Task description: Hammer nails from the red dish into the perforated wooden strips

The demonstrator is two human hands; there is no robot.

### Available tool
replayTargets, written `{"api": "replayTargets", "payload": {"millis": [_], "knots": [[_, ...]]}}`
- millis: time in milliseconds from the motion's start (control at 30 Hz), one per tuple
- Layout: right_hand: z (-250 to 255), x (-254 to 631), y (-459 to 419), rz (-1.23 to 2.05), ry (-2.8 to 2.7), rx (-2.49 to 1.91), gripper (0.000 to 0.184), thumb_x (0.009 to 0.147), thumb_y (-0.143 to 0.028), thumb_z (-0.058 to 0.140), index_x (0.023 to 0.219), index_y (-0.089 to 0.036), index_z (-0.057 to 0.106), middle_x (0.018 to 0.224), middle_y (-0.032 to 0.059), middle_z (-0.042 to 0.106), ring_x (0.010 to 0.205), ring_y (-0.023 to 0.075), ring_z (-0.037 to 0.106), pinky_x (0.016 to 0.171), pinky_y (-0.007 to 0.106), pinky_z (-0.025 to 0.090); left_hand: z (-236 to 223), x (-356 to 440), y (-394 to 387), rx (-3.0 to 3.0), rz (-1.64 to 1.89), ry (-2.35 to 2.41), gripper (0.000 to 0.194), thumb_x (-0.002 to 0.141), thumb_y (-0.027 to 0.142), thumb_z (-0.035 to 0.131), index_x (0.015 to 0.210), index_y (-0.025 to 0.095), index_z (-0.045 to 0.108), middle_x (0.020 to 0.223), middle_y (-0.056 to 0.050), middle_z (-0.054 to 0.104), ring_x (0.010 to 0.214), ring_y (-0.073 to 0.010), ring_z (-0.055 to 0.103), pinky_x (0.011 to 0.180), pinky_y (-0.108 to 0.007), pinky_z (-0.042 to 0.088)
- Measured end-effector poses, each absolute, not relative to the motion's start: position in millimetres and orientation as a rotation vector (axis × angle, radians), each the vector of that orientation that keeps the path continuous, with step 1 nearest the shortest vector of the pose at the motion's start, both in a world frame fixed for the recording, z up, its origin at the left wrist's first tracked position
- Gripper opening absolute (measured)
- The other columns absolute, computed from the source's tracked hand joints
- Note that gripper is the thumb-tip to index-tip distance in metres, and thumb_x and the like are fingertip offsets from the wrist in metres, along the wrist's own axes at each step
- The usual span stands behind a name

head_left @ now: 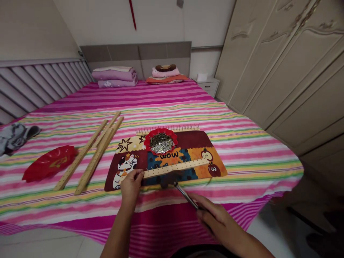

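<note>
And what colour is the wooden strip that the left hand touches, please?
The wooden strip is pale yellowish tan; it shows best in the head view.

Seen from six o'clock, a mat (195, 139) lies on the bed (247, 150), a bowl (146, 143) of nails (161, 144) at its twelve o'clock side. Behind the bowl stands a nail row (185, 128); before it lies a wooden strip (178, 167), the left hand (131, 184) at its nine o'clock end. The right hand (219, 216), at five o'clock, holds a hammer (185, 194). Toward nine lie wooden bars (94, 163), then a dish (48, 164). Bedding stacks (115, 77) sit at eleven and twelve, a wardrobe (268, 61) at two.
</note>
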State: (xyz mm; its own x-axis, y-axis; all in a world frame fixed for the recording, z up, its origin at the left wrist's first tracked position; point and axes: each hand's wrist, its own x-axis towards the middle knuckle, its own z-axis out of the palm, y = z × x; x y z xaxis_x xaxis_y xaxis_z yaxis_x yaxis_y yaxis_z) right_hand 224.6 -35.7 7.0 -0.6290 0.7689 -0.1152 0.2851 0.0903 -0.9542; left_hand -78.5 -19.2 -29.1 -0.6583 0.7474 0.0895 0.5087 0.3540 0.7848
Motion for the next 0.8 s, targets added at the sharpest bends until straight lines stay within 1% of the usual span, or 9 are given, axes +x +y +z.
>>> {"api": "replayTargets", "payload": {"millis": [100,200,300,400,500,567,667,700,800], "knots": [[28.1,188.8,-18.7,1.402,-2.04,-0.937,0.042,0.09,-0.02,0.038,0.131,-0.024,0.047,0.074,-0.0015,0.059,0.065,0.0124,0.053,0.065,0.024,0.046,-30.3,-77.2,-19.4,1.185,1.215,2.344,0.019,0.067,0.04,0.055,0.069,0.024,0.066,0.079,-0.002,0.071,0.078,-0.0194,0.062,0.075,-0.03,0.045],[41.0,155.8,-3.7,1.288,-2.133,-0.85,0.045,0.088,-0.014,0.038,0.131,-0.024,0.047,0.081,-0.0005,0.064,0.075,0.0141,0.059,0.074,0.026,0.047,-32.8,-77.2,-19.6,1.27,1.222,2.368,0.017,0.069,0.036,0.054,0.066,0.023,0.064,0.078,-0.003,0.068,0.078,-0.0192,0.061,0.075,-0.03,0.045],[47.5,132.6,6.6,1.207,-2.228,-0.799,0.047,0.089,-0.012,0.037,0.133,-0.026,0.045,0.099,0.0019,0.068,0.089,0.0161,0.062,0.082,0.029,0.047,-35.9,-78.2,-19.8,1.308,1.202,2.385,0.017,0.071,0.035,0.053,0.069,0.022,0.064,0.079,-0.003,0.067,0.077,-0.0185,0.06,0.073,-0.029,0.044],[48.7,121.5,12.0,1.158,-2.351,-0.804,0.048,0.088,-0.01,0.038,0.133,-0.024,0.045,0.115,0.0065,0.066,0.103,0.0204,0.061,0.089,0.034,0.046,-37.8,-78.9,-19.5,1.344,1.148,2.425,0.016,0.073,0.033,0.052,0.066,0.022,0.063,0.077,-0.003,0.066,0.074,-0.0178,0.058,0.07,-0.029,0.042],[49.5,123.5,10.6,1.141,-2.397,-0.805,0.05,0.088,-0.009,0.038,0.135,-0.022,0.045,0.12,0.0089,0.065,0.109,0.0225,0.06,0.092,0.036,0.046,-37.2,-77.4,-18.1,1.361,1.108,2.446,0.016,0.072,0.032,0.053,0.063,0.022,0.06,0.075,-0.003,0.064,0.074,-0.0178,0.058,0.07,-0.028,0.042],[51.8,133.2,4.9,1.15,-2.359,-0.768,0.05,0.089,-0.01,0.037,0.136,-0.023,0.042,0.124,0.008,0.062,0.111,0.0215,0.059,0.094,0.035,0.045,-35.1,-75.7,-17.1,1.354,1.11,2.442,0.015,0.071,0.031,0.052,0.064,0.022,0.061,0.076,-0.004,0.065,0.077,-0.0185,0.058,0.072,-0.029,0.043],[53.1,159.8,-9.3,1.264,-2.254,-0.747,0.047,0.091,-0.014,0.037,0.136,-0.025,0.042,0.122,0.0046,0.063,0.11,0.0181,0.058,0.096,0.032,0.044,-30.5,-77.9,-19.2,1.341,1.129,2.401,0.016,0.069,0.032,0.052,0.071,0.022,0.064,0.078,-0.004,0.065,0.076,-0.0189,0.059,0.072,-0.029,0.045],[51.1,170.9,-14.8,1.323,-2.227,-0.761,0.045,0.092,-0.016,0.038,0.136,-0.025,0.043,0.119,0.004,0.064,0.109,0.0175,0.059,0.097,0.032,0.044,-28.9,-81.4,-21.6,1.329,1.135,2.384,0.019,0.067,0.033,0.053,0.076,0.022,0.066,0.078,-0.004,0.065,0.074,-0.0188,0.059,0.072,-0.03,0.045],[34.5,205.6,-31.1,1.455,-2.204,-0.808,0.047,0.092,-0.018,0.039,0.138,-0.028,0.04,0.126,0.0029,0.06,0.114,0.0182,0.055,0.1,0.034,0.041,-25.2,-102.1,-34.1,1.315,1.131,2.405,0.032,0.064,0.04,0.055,0.088,0.022,0.066,0.085,-0.005,0.065,0.075,-0.0207,0.059,0.074,-0.033,0.047]]}}
